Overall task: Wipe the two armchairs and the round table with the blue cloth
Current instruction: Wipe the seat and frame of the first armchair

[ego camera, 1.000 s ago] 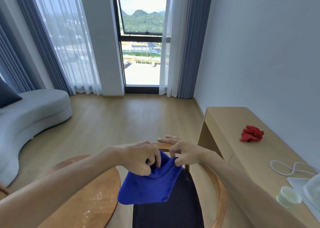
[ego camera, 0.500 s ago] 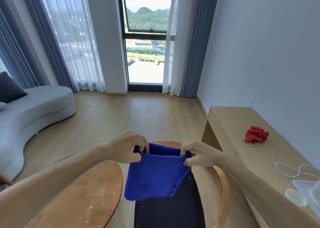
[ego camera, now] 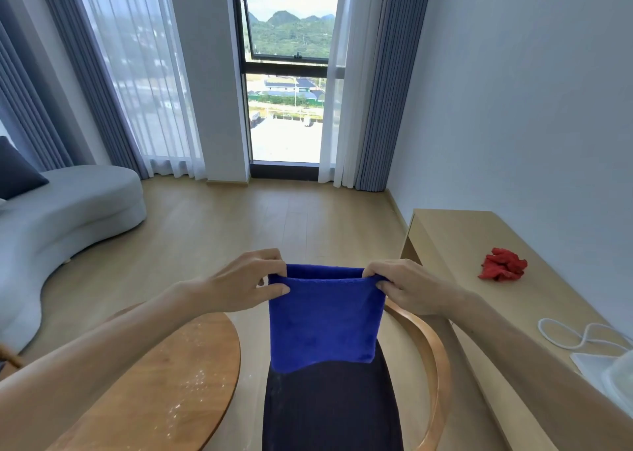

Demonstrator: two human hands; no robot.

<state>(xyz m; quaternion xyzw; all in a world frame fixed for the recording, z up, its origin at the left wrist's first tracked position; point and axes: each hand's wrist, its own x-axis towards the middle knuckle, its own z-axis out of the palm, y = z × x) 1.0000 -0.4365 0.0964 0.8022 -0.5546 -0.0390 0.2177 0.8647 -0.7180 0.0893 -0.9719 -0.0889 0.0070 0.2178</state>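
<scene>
Cloth [ego camera: 323,323], blue and folded double, is held up in mid-air over the armchair [ego camera: 433,358], its top edge stretched level between both hands. The left corner is pinched by the left hand [ego camera: 245,284], thumb laid across the front and fingers curled behind. The right corner is gripped by the right hand [ego camera: 402,286] in the same way; its fingertips are hidden behind the fabric. The lower edge hangs free above the dark seat [ego camera: 330,409], though whether it touches the seat cannot be made out.

Only part of the armchair is seen: the curved wooden arm on the right and the seat, the rest being covered by the cloth or cut off by the frame. The table [ego camera: 164,382] stands just left of it, its round top partly hidden by the left forearm and cut off below; pale specks, possibly crumbs, are scattered on it. On the desk [ego camera: 455,241] at right lie a red rag [ego camera: 503,264] and a white cord [ego camera: 570,335].
</scene>
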